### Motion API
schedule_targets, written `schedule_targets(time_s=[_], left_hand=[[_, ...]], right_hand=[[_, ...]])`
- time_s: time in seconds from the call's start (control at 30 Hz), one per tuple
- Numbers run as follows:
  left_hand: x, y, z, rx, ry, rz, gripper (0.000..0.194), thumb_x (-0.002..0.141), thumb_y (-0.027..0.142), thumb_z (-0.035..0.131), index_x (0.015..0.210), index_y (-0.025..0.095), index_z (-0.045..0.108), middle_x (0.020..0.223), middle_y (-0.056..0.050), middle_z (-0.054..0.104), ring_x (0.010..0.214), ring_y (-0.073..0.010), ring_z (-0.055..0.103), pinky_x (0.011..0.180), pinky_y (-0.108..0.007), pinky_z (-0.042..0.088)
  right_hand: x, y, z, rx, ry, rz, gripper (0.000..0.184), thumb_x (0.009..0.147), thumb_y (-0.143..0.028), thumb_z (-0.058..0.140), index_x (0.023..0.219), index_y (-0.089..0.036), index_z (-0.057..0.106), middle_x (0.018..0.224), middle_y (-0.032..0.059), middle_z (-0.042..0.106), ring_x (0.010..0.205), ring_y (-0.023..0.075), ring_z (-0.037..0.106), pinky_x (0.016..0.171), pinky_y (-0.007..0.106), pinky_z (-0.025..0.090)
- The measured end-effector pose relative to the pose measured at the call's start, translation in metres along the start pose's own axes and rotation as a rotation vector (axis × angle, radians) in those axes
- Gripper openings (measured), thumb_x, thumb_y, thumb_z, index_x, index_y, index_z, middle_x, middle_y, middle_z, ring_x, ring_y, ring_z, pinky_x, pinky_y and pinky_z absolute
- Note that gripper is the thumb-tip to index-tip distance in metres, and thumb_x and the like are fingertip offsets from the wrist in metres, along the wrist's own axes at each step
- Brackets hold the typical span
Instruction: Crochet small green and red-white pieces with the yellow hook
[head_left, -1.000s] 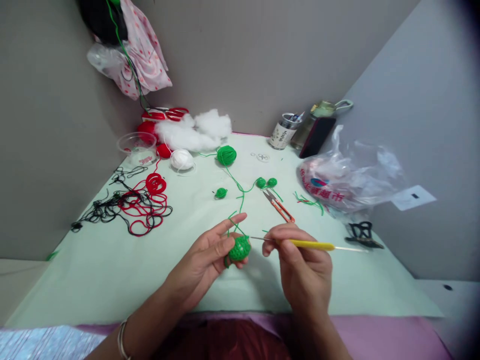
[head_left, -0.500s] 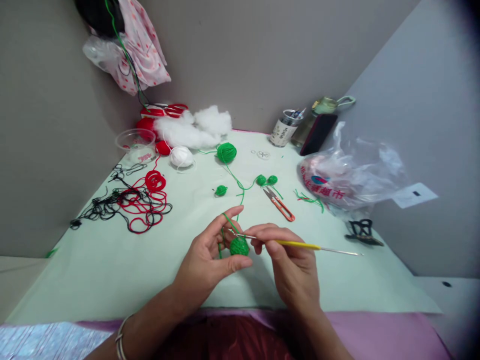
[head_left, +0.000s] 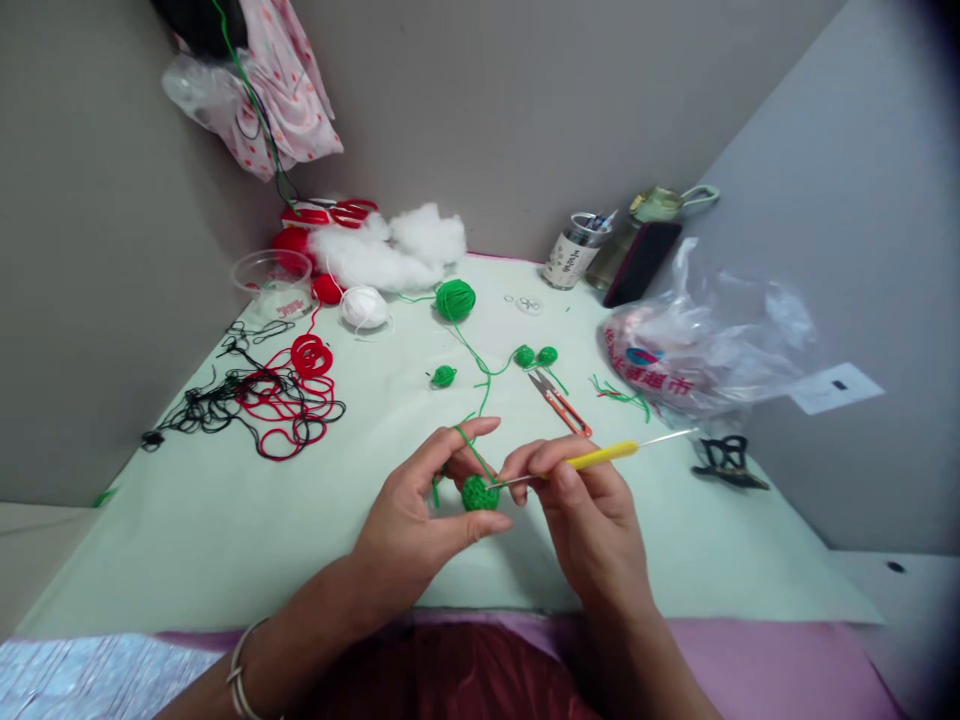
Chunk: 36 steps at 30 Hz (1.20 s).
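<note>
One green crocheted ball is pinched in the left hand; the right hand is closed on a yellow-handled hook, tip at the ball. Orange snips lie beyond the right hand.

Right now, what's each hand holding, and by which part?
Left hand: green crocheted ball, thumb at its near edge. Right hand: hook, by its yellow handle.

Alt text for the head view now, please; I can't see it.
A person's left hand holds a small green crocheted ball while the right hand holds a yellow-handled hook to it. Beyond lie orange-handled snips, green yarn and white stuffing.
</note>
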<state>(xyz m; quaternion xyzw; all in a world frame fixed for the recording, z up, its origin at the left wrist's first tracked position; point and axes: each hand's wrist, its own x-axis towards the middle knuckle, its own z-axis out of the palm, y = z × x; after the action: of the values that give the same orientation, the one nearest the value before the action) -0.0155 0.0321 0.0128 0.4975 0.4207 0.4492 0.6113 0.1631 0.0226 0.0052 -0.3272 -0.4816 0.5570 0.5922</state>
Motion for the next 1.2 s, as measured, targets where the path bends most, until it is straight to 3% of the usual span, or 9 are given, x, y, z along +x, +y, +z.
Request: schedule_targets(time_s=[0.23,0.4,0.5,0.63,0.73,0.8,0.97,1.07,1.2], left_hand=[[0.001,0.004,-0.001,0.109,0.010,0.054,0.030,0.069,0.018,0.090,0.096,0.023,0.079,0.087,0.001,0.064,0.084,-0.0179,0.061,0.090,-0.033,0.048],[-0.003,-0.003,0.003,0.072,0.078,0.080,0.046,0.078,0.030,0.090,0.121,0.025,0.078,0.089,-0.001,0.067,0.085,-0.0201,0.061,0.087,-0.033,0.049],[-0.011,-0.009,0.008,-0.009,0.117,0.053,0.039,0.094,0.039,0.077,0.130,0.026,0.075,0.099,-0.003,0.070,0.095,-0.0216,0.063,0.091,-0.032,0.049],[-0.016,-0.009,0.013,-0.380,0.045,-0.132,0.039,0.096,0.040,0.075,0.134,0.030,0.074,0.104,-0.001,0.069,0.099,-0.0175,0.063,0.093,-0.029,0.048],[-0.013,-0.005,0.013,-0.652,-0.050,-0.316,0.051,0.086,0.036,0.086,0.134,0.025,0.075,0.102,-0.003,0.070,0.096,-0.0166,0.063,0.090,-0.028,0.048],[-0.009,-0.004,0.012,-0.739,-0.083,-0.377,0.054,0.082,0.036,0.089,0.132,0.020,0.076,0.099,-0.004,0.071,0.089,-0.0150,0.061,0.083,-0.027,0.048],[-0.005,-0.005,0.008,-0.759,-0.093,-0.386,0.058,0.079,0.032,0.091,0.133,0.019,0.075,0.099,-0.004,0.071,0.085,-0.0140,0.057,0.081,-0.027,0.044],[-0.003,-0.004,0.003,-0.707,-0.089,-0.372,0.065,0.079,0.030,0.090,0.140,0.020,0.071,0.102,-0.004,0.069,0.092,-0.0165,0.057,0.090,-0.031,0.043],[-0.003,-0.002,-0.002,-0.594,-0.085,-0.306,0.069,0.073,0.025,0.091,0.140,0.022,0.072,0.100,-0.003,0.064,0.091,-0.0168,0.054,0.087,-0.031,0.041]], right_hand=[[-0.003,-0.011,-0.005,-0.403,-0.066,-0.186,0.019,0.107,-0.024,0.056,0.104,-0.026,0.075,0.098,0.0036,0.078,0.090,0.0177,0.073,0.082,0.032,0.059],[-0.007,-0.011,-0.001,-0.886,-0.154,-0.519,0.026,0.103,-0.013,0.058,0.118,-0.027,0.073,0.104,0.0077,0.080,0.092,0.0210,0.076,0.079,0.035,0.062],[-0.015,-0.005,-0.001,-1.117,-0.134,-0.675,0.041,0.097,-0.008,0.065,0.129,-0.033,0.073,0.111,0.0077,0.081,0.097,0.0233,0.078,0.079,0.036,0.065],[-0.028,0.003,-0.005,-1.254,-0.070,-0.761,0.064,0.091,-0.001,0.071,0.144,-0.036,0.066,0.112,0.0057,0.081,0.100,0.0239,0.079,0.084,0.036,0.068],[-0.028,0.005,-0.007,-1.149,-0.061,-0.780,0.063,0.094,-0.004,0.071,0.148,-0.036,0.063,0.114,0.0063,0.081,0.100,0.0244,0.079,0.079,0.037,0.069],[-0.023,0.004,-0.006,-0.955,-0.050,-0.693,0.052,0.098,-0.008,0.066,0.141,-0.037,0.069,0.115,0.0062,0.081,0.100,0.0232,0.079,0.078,0.036,0.068],[-0.013,-0.001,-0.004,-0.494,0.016,-0.417,0.029,0.101,-0.015,0.065,0.118,-0.033,0.081,0.104,0.0054,0.083,0.094,0.0228,0.078,0.076,0.038,0.066],[-0.015,-0.001,-0.007,-0.456,0.049,-0.363,0.024,0.101,-0.018,0.066,0.113,-0.031,0.082,0.098,0.0058,0.083,0.092,0.0242,0.077,0.078,0.041,0.065],[-0.016,-0.004,-0.010,-0.400,0.081,-0.306,0.020,0.102,-0.020,0.065,0.107,-0.028,0.082,0.093,0.0053,0.081,0.084,0.0206,0.073,0.075,0.036,0.062]])
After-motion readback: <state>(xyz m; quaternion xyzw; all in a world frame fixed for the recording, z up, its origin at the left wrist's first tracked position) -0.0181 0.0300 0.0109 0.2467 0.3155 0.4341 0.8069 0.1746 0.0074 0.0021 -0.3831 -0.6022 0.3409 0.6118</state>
